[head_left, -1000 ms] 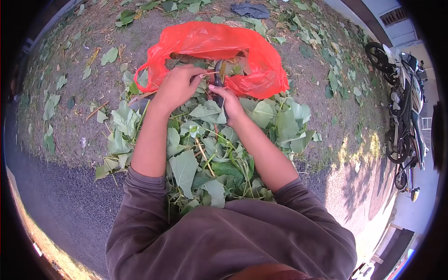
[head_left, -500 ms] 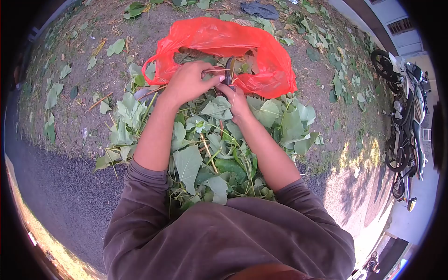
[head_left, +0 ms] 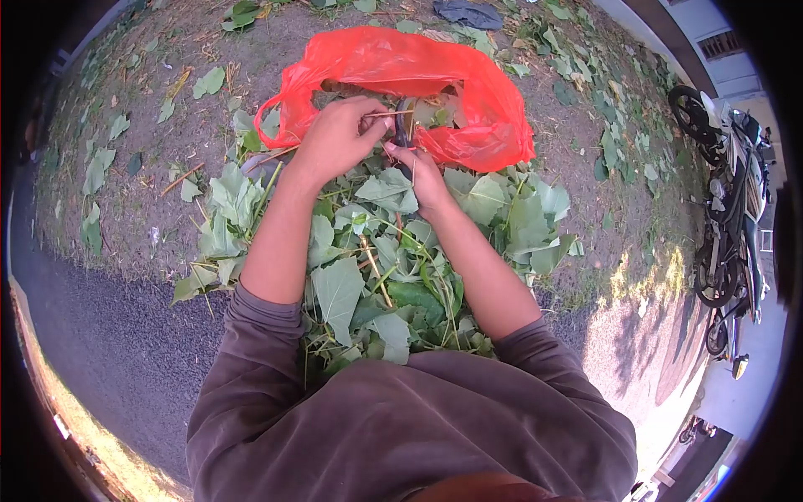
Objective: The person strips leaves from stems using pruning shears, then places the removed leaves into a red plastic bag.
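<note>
My left hand [head_left: 339, 140] is closed on a thin brown twig [head_left: 393, 113], which points to the right across the mouth of a red plastic bag [head_left: 376, 65]. Close beside it, my right hand [head_left: 425, 177] is wrapped round a slender dark tool [head_left: 401, 125]. The tool stands up from the fist against the twig; its exact kind is partly hidden by the fingers. The bag lies open towards me, with leaves and cut pieces in it. Under my forearms spreads a heap of green leaves and stems [head_left: 339, 293].
Loose leaves [head_left: 209, 82] are scattered over the bare soil. A dark cloth [head_left: 468, 14] lies beyond the bag. Asphalt [head_left: 125, 335] runs along the near side. Parked motorcycles [head_left: 728, 201] stand at the far right by a wall.
Both hands have shifted slightly. The twig in my left hand now sits higher and crosses the dark tool nearer its tip. The bag and leaf heap look the same.
</note>
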A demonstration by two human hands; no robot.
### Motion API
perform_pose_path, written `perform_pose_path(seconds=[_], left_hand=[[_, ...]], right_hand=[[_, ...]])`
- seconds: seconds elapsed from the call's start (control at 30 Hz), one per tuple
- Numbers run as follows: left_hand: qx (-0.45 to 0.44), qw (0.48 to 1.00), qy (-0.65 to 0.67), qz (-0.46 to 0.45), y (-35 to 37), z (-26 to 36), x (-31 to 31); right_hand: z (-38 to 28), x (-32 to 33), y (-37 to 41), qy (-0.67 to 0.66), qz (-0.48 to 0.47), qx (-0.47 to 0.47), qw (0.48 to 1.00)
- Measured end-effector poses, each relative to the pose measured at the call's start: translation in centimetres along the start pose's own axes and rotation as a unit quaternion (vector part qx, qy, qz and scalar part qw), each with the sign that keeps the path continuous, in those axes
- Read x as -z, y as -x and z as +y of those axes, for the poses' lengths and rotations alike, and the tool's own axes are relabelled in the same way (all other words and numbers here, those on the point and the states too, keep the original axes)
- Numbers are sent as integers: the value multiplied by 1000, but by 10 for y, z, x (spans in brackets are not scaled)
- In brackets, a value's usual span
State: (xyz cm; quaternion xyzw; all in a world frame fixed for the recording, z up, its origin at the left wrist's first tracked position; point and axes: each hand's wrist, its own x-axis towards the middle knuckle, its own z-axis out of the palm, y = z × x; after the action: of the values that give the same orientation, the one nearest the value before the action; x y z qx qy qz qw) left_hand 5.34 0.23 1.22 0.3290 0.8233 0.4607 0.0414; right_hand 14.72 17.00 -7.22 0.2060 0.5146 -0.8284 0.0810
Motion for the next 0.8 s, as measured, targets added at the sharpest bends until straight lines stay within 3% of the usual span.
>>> perform_pose_path(seconds=[0.1, 0.33, 0.43, 0.63, 0.73, 0.8], left_hand=[[22, 999, -28, -26, 0, 8, 5], [20, 999, -29, 10, -1, 2, 4], [5, 999, -32, 30, -1, -4, 5], [9, 999, -24, 26, -1, -9, 8], [9, 999, -15, 31, 0, -11, 10], [12, 999, -13, 39, 3, -13, 11]], right_hand=[[-1, -3, 3, -8, 2, 12, 1000], [-5, 0, 6, -1, -4, 21, 1000], [-21, -3, 18, -44, 28, 37, 998], [-61, 5, 25, 7, 120, 30, 992], [-73, 22, 23, 67, 125, 51, 989], [-78, 16, 24, 60, 155, 114, 979]])
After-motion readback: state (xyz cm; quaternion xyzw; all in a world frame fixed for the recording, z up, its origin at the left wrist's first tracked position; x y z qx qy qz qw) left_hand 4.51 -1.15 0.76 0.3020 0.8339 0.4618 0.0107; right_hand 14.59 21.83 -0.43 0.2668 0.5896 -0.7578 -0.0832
